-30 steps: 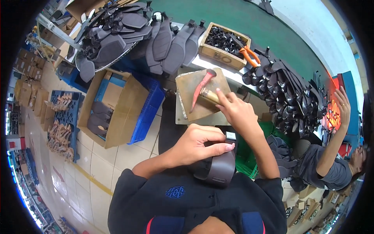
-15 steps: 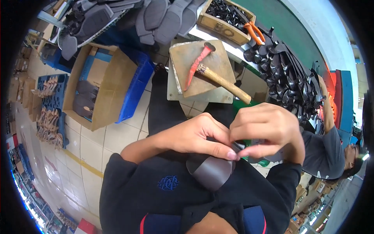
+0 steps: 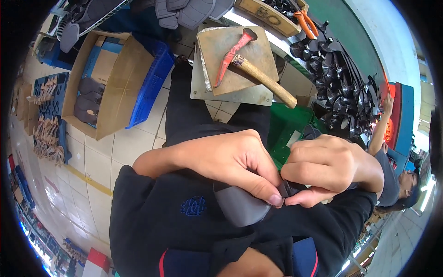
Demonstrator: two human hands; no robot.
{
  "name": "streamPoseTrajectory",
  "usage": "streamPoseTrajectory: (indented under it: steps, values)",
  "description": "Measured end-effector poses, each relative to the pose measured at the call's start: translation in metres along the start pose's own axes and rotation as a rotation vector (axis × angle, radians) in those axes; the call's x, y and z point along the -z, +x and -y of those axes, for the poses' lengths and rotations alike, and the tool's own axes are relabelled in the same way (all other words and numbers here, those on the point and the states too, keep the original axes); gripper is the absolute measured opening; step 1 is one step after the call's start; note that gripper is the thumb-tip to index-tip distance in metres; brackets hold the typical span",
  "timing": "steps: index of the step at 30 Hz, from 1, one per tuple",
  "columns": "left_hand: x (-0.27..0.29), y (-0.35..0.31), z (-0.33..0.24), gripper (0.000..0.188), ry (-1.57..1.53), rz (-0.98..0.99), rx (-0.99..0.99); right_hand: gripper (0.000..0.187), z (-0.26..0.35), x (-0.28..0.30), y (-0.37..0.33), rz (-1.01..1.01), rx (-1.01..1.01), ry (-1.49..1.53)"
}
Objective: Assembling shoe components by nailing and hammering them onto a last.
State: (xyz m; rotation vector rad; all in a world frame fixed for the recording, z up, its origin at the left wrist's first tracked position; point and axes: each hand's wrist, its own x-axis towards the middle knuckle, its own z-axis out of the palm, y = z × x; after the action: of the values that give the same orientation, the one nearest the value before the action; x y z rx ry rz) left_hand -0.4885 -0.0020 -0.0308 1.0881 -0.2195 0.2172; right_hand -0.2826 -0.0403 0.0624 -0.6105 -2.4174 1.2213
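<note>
Close to my chest, both hands pinch a dark, smooth, leather-like shoe piece (image 3: 242, 207). Its broad curved part hangs below my left hand (image 3: 237, 159), whose thumb presses along one edge. My right hand (image 3: 325, 166) has curled fingers and grips the folded end of the same piece, thumb tip almost touching the left thumb. The fingertips underneath are hidden. Beyond my hands, a hammer (image 3: 260, 78) with a red head and wooden handle lies on a worn square board (image 3: 267, 48), touched by neither hand.
Black curved shoe parts (image 3: 339, 87) lie piled on the bench at right, near orange-handled pliers (image 3: 305, 24) and a wooden box (image 3: 267, 17). A green crate (image 3: 281, 122) stands below. At left are a cardboard box (image 3: 110, 87) and blue crate (image 3: 150, 83). A co-worker (image 3: 387, 168) reaches in at right.
My hands and the dark shoe piece sit slightly lower in view, the right hand shifted rightward. The view has tilted, so the board and hammer appear higher. The co-worker's arm has moved.
</note>
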Motion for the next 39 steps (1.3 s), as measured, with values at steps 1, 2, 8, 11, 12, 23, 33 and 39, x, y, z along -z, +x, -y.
streamPoseTrajectory:
  steps: [1,2,8,11,12,23,33,39]
  values:
    - [0.0,-0.001,-0.001,0.022,0.008,0.002,0.043,0.026,0.0,-0.002,-0.002,-0.007,-0.009,0.014]
    - [-0.001,-0.002,-0.004,0.022,0.009,-0.003,0.043,0.027,0.0,-0.002,-0.002,-0.012,-0.009,0.024]
    - [0.006,-0.002,-0.026,0.016,0.289,-0.223,0.108,0.046,-0.02,0.022,-0.018,0.037,-0.17,0.052]
    - [0.045,0.005,-0.027,0.017,0.532,-0.699,-0.102,0.054,-0.043,0.018,-0.045,-0.418,-0.482,-0.117]
    - [0.067,0.008,-0.033,0.017,0.647,-0.827,-0.15,0.048,-0.058,0.007,-0.059,-0.608,-0.516,-0.2]
    - [0.331,0.049,-0.105,0.054,1.917,-1.262,-0.093,0.026,-0.112,-0.134,-0.128,-1.721,-0.642,0.129]
    - [0.29,0.358,0.046,0.054,2.108,-0.357,0.173,0.023,-0.102,-0.155,-0.143,-1.844,-0.761,0.173]
    - [0.346,0.39,0.098,0.039,1.144,-0.975,0.38,0.022,-0.095,-0.167,-0.139,-1.86,-0.726,0.192]
